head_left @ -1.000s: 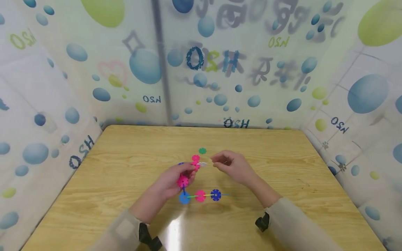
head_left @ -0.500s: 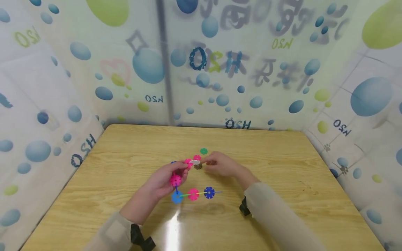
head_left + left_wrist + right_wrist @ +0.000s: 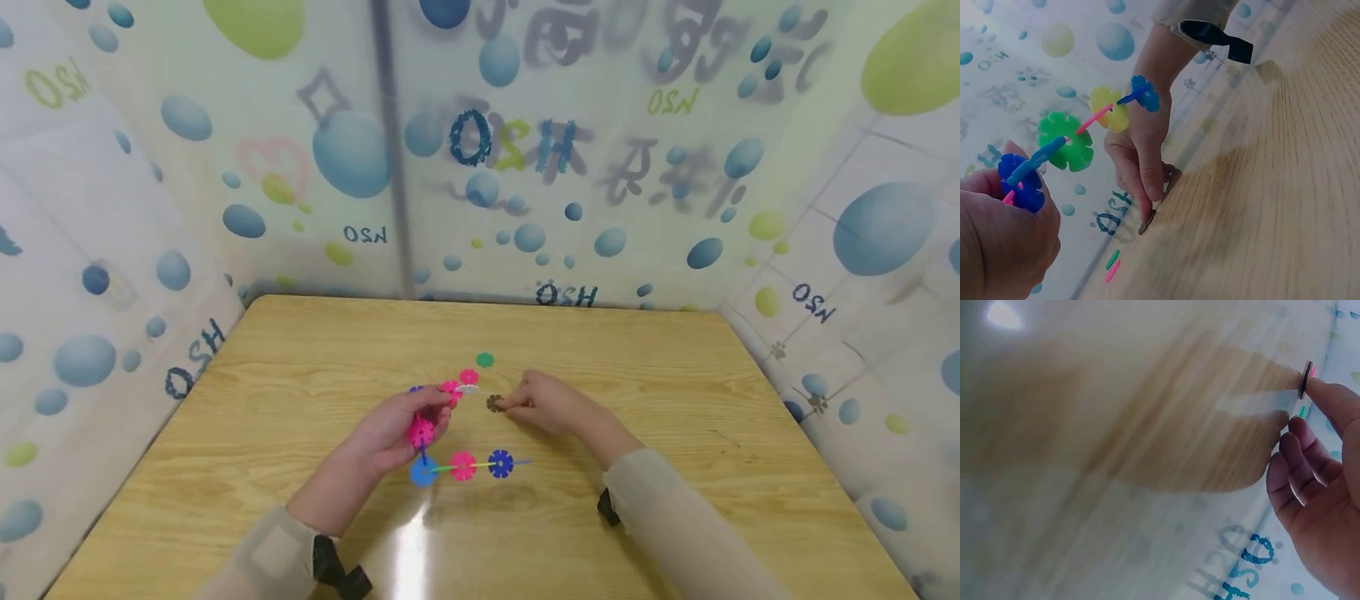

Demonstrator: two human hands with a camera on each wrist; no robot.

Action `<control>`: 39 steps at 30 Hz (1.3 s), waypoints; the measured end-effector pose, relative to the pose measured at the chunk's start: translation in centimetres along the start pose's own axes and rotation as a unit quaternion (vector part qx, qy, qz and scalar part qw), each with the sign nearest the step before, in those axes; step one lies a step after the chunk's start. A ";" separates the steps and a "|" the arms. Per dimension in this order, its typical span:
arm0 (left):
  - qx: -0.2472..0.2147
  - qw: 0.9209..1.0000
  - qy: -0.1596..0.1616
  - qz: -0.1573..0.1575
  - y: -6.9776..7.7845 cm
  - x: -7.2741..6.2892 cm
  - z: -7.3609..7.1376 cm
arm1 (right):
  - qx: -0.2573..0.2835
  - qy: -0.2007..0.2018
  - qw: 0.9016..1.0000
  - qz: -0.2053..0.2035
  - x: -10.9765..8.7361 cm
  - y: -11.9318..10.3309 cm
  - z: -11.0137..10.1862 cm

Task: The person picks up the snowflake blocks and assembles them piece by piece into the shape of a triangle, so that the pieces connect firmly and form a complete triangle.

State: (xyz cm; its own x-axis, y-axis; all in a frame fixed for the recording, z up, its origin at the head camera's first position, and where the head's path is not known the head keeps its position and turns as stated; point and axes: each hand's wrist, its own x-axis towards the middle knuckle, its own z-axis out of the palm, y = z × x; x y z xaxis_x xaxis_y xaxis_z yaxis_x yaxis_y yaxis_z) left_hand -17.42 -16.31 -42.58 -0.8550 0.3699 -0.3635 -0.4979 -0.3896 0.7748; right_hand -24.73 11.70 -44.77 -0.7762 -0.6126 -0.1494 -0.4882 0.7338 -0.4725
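Note:
My left hand (image 3: 397, 429) grips a chain of slotted plastic snowflake discs between thumb and fingers. From it hang a pink disc (image 3: 422, 432) and a light-blue disc (image 3: 423, 472); more of the chain runs right to a dark-blue disc (image 3: 501, 463). At the left fingertips a white disc (image 3: 468, 389) appears nearly edge-on. In the left wrist view, green (image 3: 1066, 141) and yellow (image 3: 1109, 109) discs belong to the chain. My right hand (image 3: 555, 404) presses a fingertip on a loose brown disc (image 3: 493, 403) on the table, its other fingers bent beside it.
Beyond the hands, a loose green disc (image 3: 485, 359) and a pink disc (image 3: 468, 377) lie on the wooden table (image 3: 637, 358). A bubble-patterned curtain (image 3: 480, 250) hangs along the back edge and both sides.
My right hand reached left to the brown disc, then slid it right along the table, away from the left hand. The left hand shifted slightly left with the chain, then stayed put.

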 end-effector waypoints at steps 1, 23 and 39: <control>0.004 1.000 0.003 0.000 -0.1 0.0 0.1 | -0.002 0.003 1.000 0.002 -0.3 0.1 0.0; 0.103 0.994 -0.026 0.019 -0.8 1.2 2.0 | 0.028 0.039 0.998 0.036 -1.5 0.9 0.5; 0.128 0.986 -0.051 0.095 0.2 1.4 3.6 | 0.143 0.078 0.984 0.077 -3.2 1.1 -0.5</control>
State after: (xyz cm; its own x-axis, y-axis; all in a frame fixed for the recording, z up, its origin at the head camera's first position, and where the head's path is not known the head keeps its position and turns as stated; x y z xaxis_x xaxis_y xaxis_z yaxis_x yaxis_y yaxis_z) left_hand -18.18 -12.86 -41.11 -0.9041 0.3983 -0.1549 -0.2657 -0.2399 0.9337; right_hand -22.99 14.57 -44.42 -0.8947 -0.4318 -0.1145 -0.2450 0.6886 -0.6825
